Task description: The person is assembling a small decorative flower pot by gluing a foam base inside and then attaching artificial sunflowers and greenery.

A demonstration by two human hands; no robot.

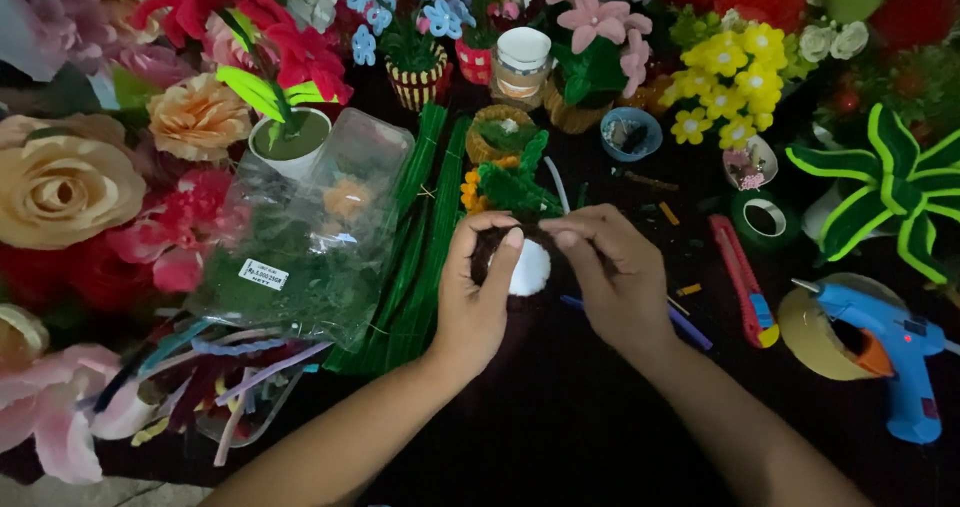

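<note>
**Between both hands, a white pompom**

At table centre, the left hand (pixel 475 302) and right hand (pixel 612 277) pinch a white pompom (pixel 530 267) together, seemingly mid-assembly; careful fingertip alignment likely follows. Beyond lie green stems (pixel 425 217), then yellow flowers (pixel 725 77).

You have two hands in view, the left hand (pixel 478 292) and the right hand (pixel 612 272), with one white pompom (pixel 530 267) between them. On the tabletop (pixel 560 407) you have one blue glue gun (pixel 890 347), one red utility knife (pixel 742 279), one roll of brown tape (pixel 815 332), one roll of green tape (pixel 765 217) and two clear bags, the larger bag (pixel 310 237) and the smaller bag (pixel 235 387).
</note>
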